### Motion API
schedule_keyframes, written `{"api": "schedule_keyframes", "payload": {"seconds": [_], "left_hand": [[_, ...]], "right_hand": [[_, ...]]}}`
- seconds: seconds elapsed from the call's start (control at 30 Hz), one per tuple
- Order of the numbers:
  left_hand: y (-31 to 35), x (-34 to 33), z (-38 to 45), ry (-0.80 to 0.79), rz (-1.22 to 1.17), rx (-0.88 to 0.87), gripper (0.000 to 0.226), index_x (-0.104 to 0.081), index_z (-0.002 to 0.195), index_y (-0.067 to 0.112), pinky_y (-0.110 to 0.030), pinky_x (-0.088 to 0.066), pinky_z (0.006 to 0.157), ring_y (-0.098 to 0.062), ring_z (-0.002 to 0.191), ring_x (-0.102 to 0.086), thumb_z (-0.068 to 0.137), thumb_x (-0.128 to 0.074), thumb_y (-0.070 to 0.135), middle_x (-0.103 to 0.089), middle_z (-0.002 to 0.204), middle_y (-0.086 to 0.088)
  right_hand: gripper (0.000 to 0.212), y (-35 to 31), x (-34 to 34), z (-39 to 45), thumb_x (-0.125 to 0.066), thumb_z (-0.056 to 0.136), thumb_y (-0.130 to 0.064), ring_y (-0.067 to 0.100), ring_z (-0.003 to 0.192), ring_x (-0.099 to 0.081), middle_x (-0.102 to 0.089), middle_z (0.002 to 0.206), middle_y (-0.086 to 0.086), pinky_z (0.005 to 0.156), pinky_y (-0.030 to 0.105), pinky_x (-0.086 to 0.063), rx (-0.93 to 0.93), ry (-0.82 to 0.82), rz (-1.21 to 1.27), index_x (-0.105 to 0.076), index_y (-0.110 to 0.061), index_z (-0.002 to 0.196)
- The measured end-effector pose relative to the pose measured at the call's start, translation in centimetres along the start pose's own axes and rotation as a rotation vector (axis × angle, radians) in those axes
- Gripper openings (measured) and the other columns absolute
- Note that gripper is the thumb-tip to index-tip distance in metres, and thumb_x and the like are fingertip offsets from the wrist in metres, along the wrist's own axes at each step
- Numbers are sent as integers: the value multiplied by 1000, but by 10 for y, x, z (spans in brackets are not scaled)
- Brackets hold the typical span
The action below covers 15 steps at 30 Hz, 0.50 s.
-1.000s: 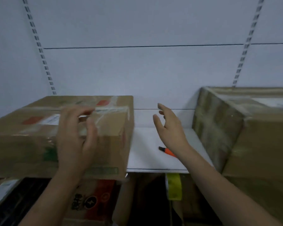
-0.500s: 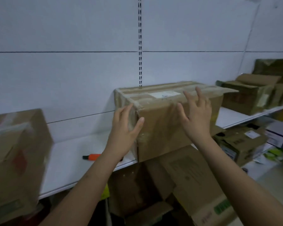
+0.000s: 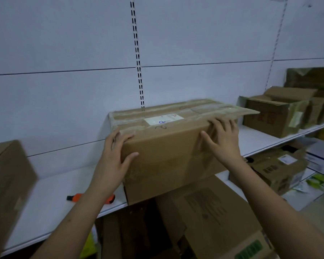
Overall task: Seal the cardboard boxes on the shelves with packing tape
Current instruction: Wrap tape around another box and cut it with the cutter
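Note:
A brown cardboard box point(image 3: 168, 152) stands on the white shelf point(image 3: 51, 195), its top covered in old tape and a white label, with one top flap jutting out to the right. My left hand point(image 3: 116, 156) grips the box's front left corner, fingers over the top edge and thumb on the front face. My right hand point(image 3: 223, 139) lies on the upper right of the front face, fingertips at the top edge under the flap. No tape roll is in sight.
An orange utility knife point(image 3: 79, 198) lies on the shelf left of the box, partly behind my left forearm. Another box point(image 3: 6, 184) stands at the far left. More boxes point(image 3: 277, 114) sit on the shelf to the right. Cartons point(image 3: 213, 217) are stacked below.
My view swung right from the left box to this one. Both hands left the first box and came onto the middle box, closing from near its corners to touching it.

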<state>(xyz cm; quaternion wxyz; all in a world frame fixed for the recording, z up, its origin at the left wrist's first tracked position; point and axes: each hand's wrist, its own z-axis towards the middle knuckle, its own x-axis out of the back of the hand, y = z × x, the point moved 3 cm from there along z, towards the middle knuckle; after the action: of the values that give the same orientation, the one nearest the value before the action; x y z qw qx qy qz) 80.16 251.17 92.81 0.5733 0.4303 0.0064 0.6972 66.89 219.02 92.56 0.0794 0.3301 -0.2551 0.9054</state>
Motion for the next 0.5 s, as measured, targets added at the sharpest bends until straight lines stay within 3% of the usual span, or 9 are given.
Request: {"api": "schedule_keyframes", "payload": {"seconds": [0.07,0.13,0.2,0.27,0.3,0.37,0.4,0.5], "left_hand": [[4,-1,-3,19,-36,54,46,-44,137,46,-30,-35,106,-11,144,-26,94,-61,41,-13,160,11],[10,-5,-7,45,-76,100,45,-44,135,48,-24,-31,105,-5,141,-23,96,-62,36,-10,163,9],[16,-10,-9,77,-94,110,44,-44,132,50,-9,-28,97,4,133,-23,96,-62,30,-14,164,7],[17,-15,-10,106,-117,137,46,-46,129,50,4,-25,85,4,133,-24,96,-64,24,-17,163,8],[18,-16,-10,118,-140,139,46,-47,129,48,7,-28,83,5,133,-24,95,-65,21,-18,163,9],[19,-17,-6,124,-198,107,48,-50,128,46,0,-29,96,8,134,-23,94,-66,17,-21,162,10],[20,-20,-1,103,-216,84,49,-50,128,47,-11,-30,105,8,136,-23,94,-66,16,-23,161,11],[18,-36,19,-8,-268,16,49,-52,130,43,-28,-26,115,1,144,-24,94,-66,15,-26,159,13]], "right_hand": [[60,11,5,1,-56,91,-59,33,142,-20,-21,154,5,116,49,-25,-115,150,98,-41,-23,136],[78,30,9,2,-59,89,-60,33,144,-21,-15,159,9,115,48,-29,-386,214,393,-29,-17,147],[87,48,3,6,-52,89,-65,32,144,-29,-23,160,9,112,47,-32,-577,28,697,-18,-19,155],[78,57,6,5,-49,90,-66,29,136,-42,-41,151,4,105,43,-39,-540,-145,737,-28,-24,152],[74,61,10,2,-51,89,-65,26,131,-47,-48,143,1,101,40,-42,-506,-151,718,-34,-26,149],[67,70,24,-9,-55,89,-61,23,121,-51,-53,131,-4,96,39,-46,-475,-82,738,-41,-26,144],[66,75,33,-17,-56,88,-60,22,118,-52,-54,126,-5,96,42,-47,-478,-43,755,-42,-26,142],[70,94,65,-45,-57,79,-68,26,113,-57,-59,117,-4,99,52,-48,-534,26,825,-49,-24,132]]}}
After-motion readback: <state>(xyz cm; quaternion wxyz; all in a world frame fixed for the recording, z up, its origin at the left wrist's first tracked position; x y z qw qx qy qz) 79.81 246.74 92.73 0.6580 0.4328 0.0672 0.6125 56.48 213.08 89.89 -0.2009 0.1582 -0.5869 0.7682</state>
